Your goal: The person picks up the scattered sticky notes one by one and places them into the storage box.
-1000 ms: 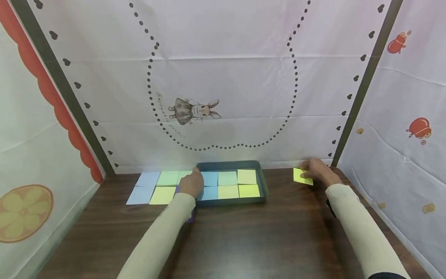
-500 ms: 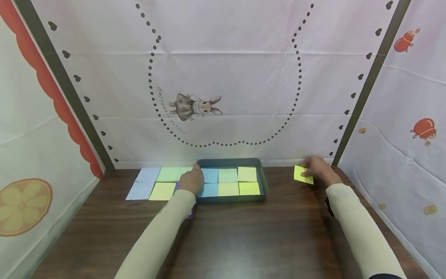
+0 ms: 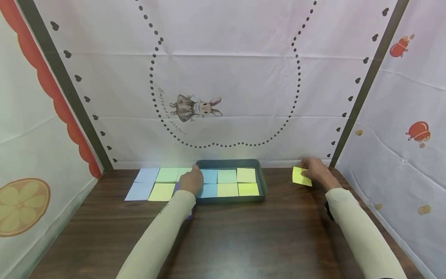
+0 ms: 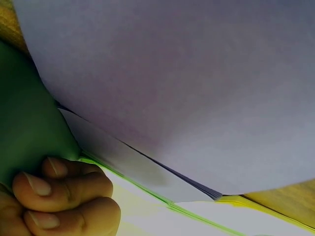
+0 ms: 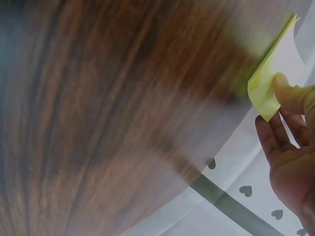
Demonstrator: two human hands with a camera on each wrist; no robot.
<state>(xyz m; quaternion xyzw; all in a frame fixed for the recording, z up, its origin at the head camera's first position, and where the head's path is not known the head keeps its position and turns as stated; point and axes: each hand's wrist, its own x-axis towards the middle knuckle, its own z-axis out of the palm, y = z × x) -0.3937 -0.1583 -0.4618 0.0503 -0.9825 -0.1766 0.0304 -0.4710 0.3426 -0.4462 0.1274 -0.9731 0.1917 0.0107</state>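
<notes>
Head: I see the right hand (image 3: 318,171) pinching a yellow sticky-note pad (image 3: 299,176) near the table (image 3: 244,240)'s back edge, right of the green tray (image 3: 230,200); left hand (image 3: 191,181) at tray's left rim. Left wrist: fingers (image 4: 81,216) curled, can't tell if gripping. Right wrist: thumb clamps the pad.

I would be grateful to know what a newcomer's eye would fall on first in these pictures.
Probably the dark green tray near the middle of the far edge of the table, with blue, green and yellow sticky notes in two rows inside. Next might come the bright yellow sticky-note pad pinched in the right hand at the far right, and the sideways rabbit print on the white sheet behind.
</notes>
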